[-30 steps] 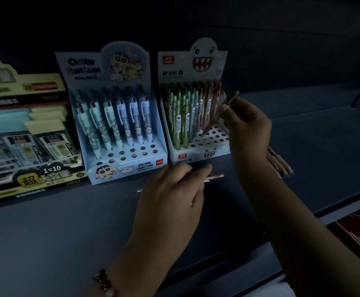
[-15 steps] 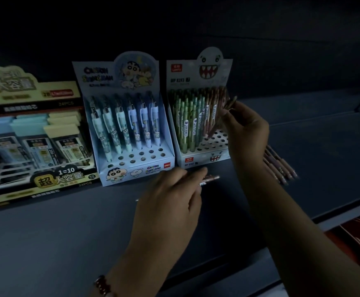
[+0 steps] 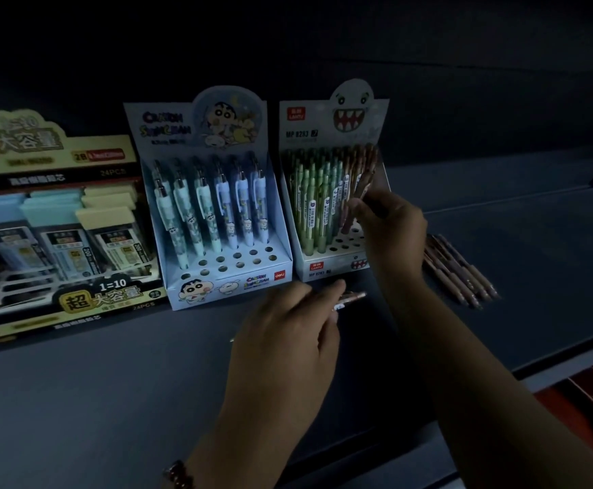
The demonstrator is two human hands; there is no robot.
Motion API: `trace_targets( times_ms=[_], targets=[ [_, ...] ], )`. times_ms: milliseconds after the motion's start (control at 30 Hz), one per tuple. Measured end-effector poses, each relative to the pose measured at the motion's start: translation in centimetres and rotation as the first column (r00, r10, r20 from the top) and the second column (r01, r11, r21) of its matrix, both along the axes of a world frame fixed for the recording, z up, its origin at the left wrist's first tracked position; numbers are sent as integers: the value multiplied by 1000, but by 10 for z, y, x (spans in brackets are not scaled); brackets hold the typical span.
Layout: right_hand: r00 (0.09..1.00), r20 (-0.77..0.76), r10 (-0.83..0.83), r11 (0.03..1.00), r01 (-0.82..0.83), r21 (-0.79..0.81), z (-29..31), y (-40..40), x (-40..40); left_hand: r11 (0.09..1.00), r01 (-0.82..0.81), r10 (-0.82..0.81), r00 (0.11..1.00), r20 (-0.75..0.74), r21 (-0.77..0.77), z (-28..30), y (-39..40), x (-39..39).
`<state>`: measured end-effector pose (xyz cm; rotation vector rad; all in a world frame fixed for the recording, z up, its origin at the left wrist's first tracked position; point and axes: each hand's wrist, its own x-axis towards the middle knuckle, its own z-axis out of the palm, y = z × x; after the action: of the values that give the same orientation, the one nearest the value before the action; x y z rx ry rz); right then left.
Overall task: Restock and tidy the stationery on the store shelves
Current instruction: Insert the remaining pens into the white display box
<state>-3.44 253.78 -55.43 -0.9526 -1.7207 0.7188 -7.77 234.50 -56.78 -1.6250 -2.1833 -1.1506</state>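
A dark shelf (image 3: 118,400) runs under both hands and carries everything here. Far left of the left hand sits the refill box (image 3: 51,220), its yellow-trimmed front facing out and blurred at the edge. Just beyond the left hand's fingertips stands the blue box (image 3: 213,206), holding two rows of clip pens upright with empty holes along its front. Beside it, straight ahead of the right hand, stands the monster box (image 3: 326,192), packed with green pencils on its left side and brown ones on its right.

The right hand (image 3: 390,227) reaches into the monster box's right front corner, fingers pinched on a brown pencil (image 3: 360,192) held nearly upright over the open holes. The left hand (image 3: 288,333) rests low on the shelf in front of both boxes, fingers curled round a pink pencil (image 3: 349,300) whose end pokes out to the right past the fingertips. The two hands are apart. To the right of the right wrist, a loose pile (image 3: 461,273) of brown pencils lies flat on the shelf. A bead bracelet (image 3: 178,474) circles the left wrist.
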Motion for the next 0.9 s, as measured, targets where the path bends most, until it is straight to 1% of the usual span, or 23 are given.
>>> trace_targets(
  times_ms=[167, 300, 367, 433, 500, 600, 667, 700, 733, 767, 833, 867, 900],
  targets=[
    [988, 153, -31, 999, 26, 29, -11, -2, -2, 1000, -6, 6, 1000, 16, -8, 0, 2, 0],
    [978, 206, -39, 999, 32, 35, -7, -2, -2, 1000, 7, -7, 1000, 9, -7, 0, 1, 0],
    [976, 217, -9, 1000, 9, 4, -5, -2, -1, 1000, -2, 2, 1000, 16, -1, 0, 1, -2],
    [984, 173, 42, 997, -31, -66, -2, -4, 4, 1000, -20, 20, 1000, 14, 2, -1, 1, -6],
    [991, 108, 83, 992, -72, -101, 1, -5, 14, 1000, -28, 28, 999, 28, 3, -1, 0, -8],
    [994, -62, 89, 971, -100, -215, 10, -5, 31, 1000, -24, 23, 986, 164, 1, 3, -3, -8],
    [988, -123, 97, 941, -131, -313, 17, -9, 40, 999, -15, 7, 965, 261, 30, 6, -6, -6],
    [984, -133, 122, 915, -163, -368, 20, -13, 46, 998, -12, -8, 946, 325, 60, 9, -7, -4],
    [975, -138, 172, 870, -216, -442, 22, -19, 51, 996, -9, -32, 906, 422, 94, 11, -7, -2],
    [954, -160, 253, 796, -299, -526, 25, -27, 57, 992, -3, -69, 834, 547, 130, 14, -7, 1],
    [870, -207, 448, 601, -465, -650, 31, -43, 66, 979, -3, -157, 616, 772, 202, 20, -5, 7],
    [828, -195, 525, 532, -498, -684, 37, -51, 72, 976, -13, -180, 529, 830, 220, 23, -5, 11],
    [792, -181, 583, 484, -518, -705, 43, -57, 75, 975, -16, -187, 477, 859, 221, 25, -4, 14]
  ],
)
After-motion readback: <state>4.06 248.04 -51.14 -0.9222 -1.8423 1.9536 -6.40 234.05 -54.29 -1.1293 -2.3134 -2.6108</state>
